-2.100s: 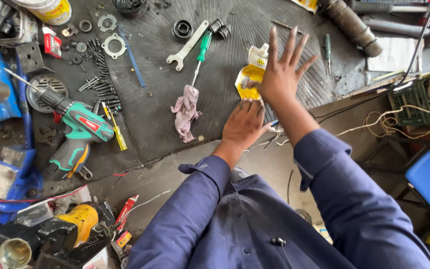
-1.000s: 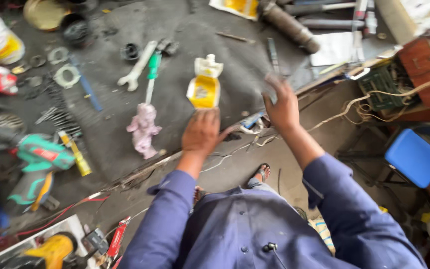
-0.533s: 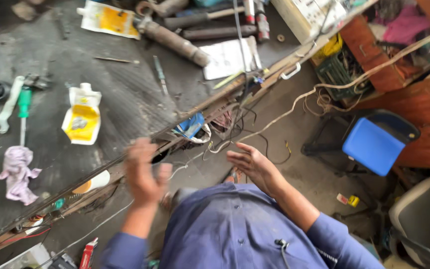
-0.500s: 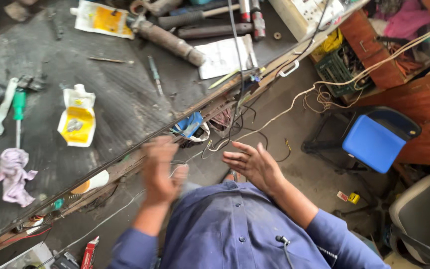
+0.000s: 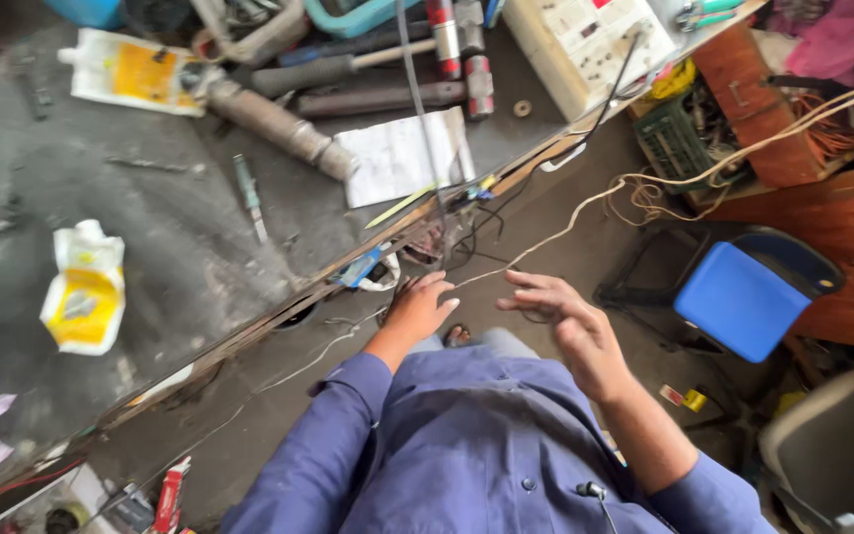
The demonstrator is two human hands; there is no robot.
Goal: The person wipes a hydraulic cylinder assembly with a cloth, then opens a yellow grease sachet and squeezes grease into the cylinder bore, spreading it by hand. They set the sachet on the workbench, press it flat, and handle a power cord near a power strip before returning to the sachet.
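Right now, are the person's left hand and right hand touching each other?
Apart. The head view shows floor between the left hand and the right hand; the fingertips point toward each other without meeting.

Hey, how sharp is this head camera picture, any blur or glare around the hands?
Head view: daylight, even, no strong glare; left hand and right hand fairly sharp, fingertips slightly soft; workbench tilted, its far-left edge smeared.

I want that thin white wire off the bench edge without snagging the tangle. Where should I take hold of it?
Pinch the white wire on its free span just beyond the left hand and right hand, coming from the floor side. There it hangs clear of the workbench and the dark cables.
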